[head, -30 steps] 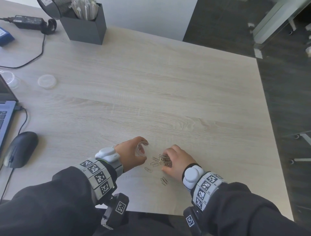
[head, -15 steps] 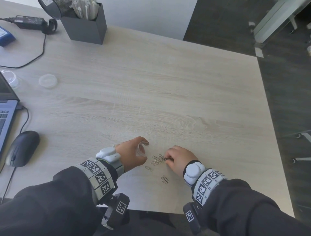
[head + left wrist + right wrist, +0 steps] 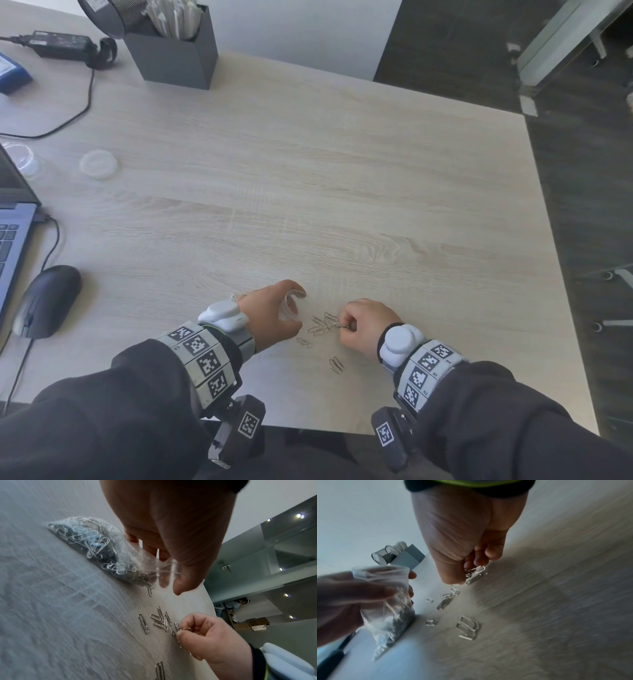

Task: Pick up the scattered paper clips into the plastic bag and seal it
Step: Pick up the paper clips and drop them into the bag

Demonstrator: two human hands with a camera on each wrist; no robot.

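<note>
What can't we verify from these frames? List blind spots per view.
- Head view: the plastic bag is mostly hidden behind the left hand; its mouth can't be judged.
- Head view: the loose paper clips are too small to count.
- Left wrist view: the clips pinched in the right hand are covered by its fingers; number unknown.
- Right wrist view: motion blur smears the clips on the table.

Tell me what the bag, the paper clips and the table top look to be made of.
Plastic bag: thin clear plastic film, probably; it crinkles, glints, and shows the clips inside.
Paper clips: bent steel wire, it seems, silvery and shiny with bright highlights.
Table: pale wood-grain surface, matt; whether laminate or real wood, I cannot tell.
</note>
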